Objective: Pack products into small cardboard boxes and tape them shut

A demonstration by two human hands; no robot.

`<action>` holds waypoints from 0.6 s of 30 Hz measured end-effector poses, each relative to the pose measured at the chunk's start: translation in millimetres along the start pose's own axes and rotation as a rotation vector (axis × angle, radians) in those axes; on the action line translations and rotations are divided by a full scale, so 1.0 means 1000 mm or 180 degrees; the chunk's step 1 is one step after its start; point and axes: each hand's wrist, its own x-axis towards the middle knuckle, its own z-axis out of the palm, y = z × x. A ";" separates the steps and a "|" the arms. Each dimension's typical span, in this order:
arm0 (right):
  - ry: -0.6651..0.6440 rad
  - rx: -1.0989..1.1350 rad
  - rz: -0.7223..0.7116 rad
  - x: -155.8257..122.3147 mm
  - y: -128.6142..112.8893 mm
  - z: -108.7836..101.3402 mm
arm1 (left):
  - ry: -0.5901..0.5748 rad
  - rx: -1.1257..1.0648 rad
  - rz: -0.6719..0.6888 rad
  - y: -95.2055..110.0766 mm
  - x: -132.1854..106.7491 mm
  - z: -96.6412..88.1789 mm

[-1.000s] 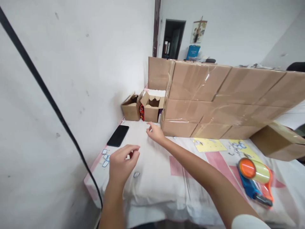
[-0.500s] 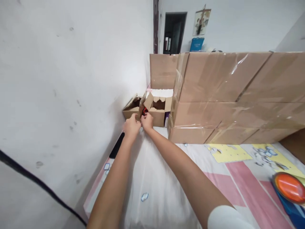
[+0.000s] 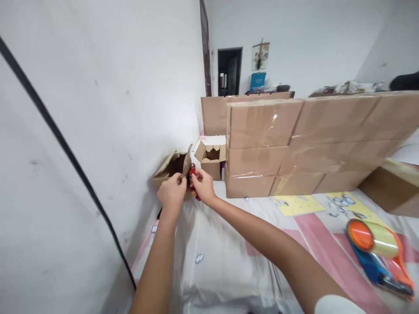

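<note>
My left hand (image 3: 172,192) is closed at the near edge of a small open cardboard box (image 3: 160,174) by the wall, pinching its raised flap (image 3: 187,162). Close beside it, my right hand (image 3: 203,187) grips a narrow red item (image 3: 195,194) with yellow and dark markings. Its exact kind is unclear, and my fingers cover part of it. Just beyond the right hand stands a second small open carton (image 3: 211,170) with ragged cut edges. Something purple (image 3: 223,170) shows at that carton's right side.
Taped cardboard boxes (image 3: 258,161) are stacked in a wall to the right. An orange and blue tape dispenser (image 3: 373,253) lies on the patterned cloth (image 3: 225,261). An open cardboard box (image 3: 396,187) sits far right. A black cable (image 3: 72,161) hangs along the left wall.
My hands and the left box have come nearer to me, away from the second carton. The red item, earlier mostly hidden between the boxes, now shows in my right hand. The view has shifted.
</note>
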 end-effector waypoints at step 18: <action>0.2218 -0.0448 -0.0189 -0.224 -0.126 -0.391 | -0.0720 -0.1897 0.1248 0.021 -0.243 -0.050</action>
